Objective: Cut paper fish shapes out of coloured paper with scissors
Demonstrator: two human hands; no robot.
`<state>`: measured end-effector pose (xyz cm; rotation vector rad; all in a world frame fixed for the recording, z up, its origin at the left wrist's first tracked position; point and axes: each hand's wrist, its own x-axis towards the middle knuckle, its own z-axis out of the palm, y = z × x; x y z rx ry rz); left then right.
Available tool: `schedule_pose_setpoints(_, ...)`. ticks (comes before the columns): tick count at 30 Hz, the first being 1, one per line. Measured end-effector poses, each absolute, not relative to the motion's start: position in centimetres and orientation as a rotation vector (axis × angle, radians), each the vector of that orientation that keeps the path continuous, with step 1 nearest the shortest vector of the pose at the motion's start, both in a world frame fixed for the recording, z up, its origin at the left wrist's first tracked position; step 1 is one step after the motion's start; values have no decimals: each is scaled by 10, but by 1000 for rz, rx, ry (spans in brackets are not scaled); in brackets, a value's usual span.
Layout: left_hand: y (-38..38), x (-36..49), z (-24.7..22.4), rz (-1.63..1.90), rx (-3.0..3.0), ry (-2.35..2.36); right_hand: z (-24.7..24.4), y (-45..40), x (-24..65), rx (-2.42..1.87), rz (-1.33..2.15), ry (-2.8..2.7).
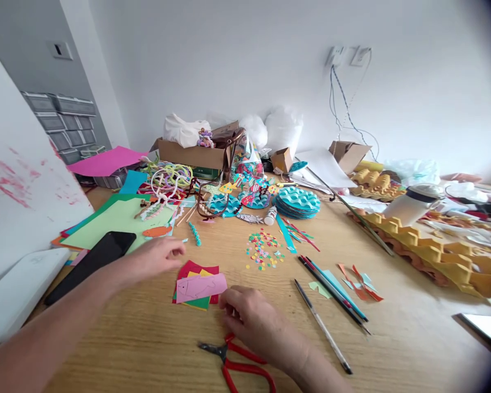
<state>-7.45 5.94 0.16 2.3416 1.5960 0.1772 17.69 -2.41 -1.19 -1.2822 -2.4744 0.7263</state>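
Observation:
A pink paper strip with a fish drawn on it lies on a small stack of red, yellow and green paper pieces. At the strip's right end is my right hand, its fingers curled; whatever lies between the fingertips is hidden. My left hand hovers above and left of the stack, fingers bent, beside an orange paper fish on light green sheets. Red-handled scissors rest partly beneath my right hand, their dark blades pointing left.
Right of my hands lie a pen, colored pencils and orange paper scraps. Confetti is scattered ahead. A black phone lies left. Blue scalloped discs, a cardboard box and yellow egg cartons stand farther off.

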Motion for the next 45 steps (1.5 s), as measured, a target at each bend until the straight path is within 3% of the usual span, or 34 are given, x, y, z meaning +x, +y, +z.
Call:
schedule_pose_setpoints(9, 27, -45, -11, 39, 2307, 1436, -7, -23, 183, -1318, 731, -2529)
schedule_pose_setpoints(23, 29, -47, -28, 168, 2249, 1403, -14, -11, 175, -1747, 473, -2344)
schedule_pose_setpoints(28, 34, -51, -34, 307, 2123, 1395, 7, -13, 207, -2031, 307, -2205)
schedule_pose_setpoints(32, 41, -61, -26, 675, 1887, 1440, 15, -36, 240, -2239, 228, -2222)
schedule_pose_setpoints(39, 39, -53, -22, 780, 1551, 1324, 3, -78, 222, -1670, 676, -2452)
schedule_pose_setpoints(45, 36, -44, -22, 747, 1521, 1282, -2, -83, 200, -1596, 687, -2618)
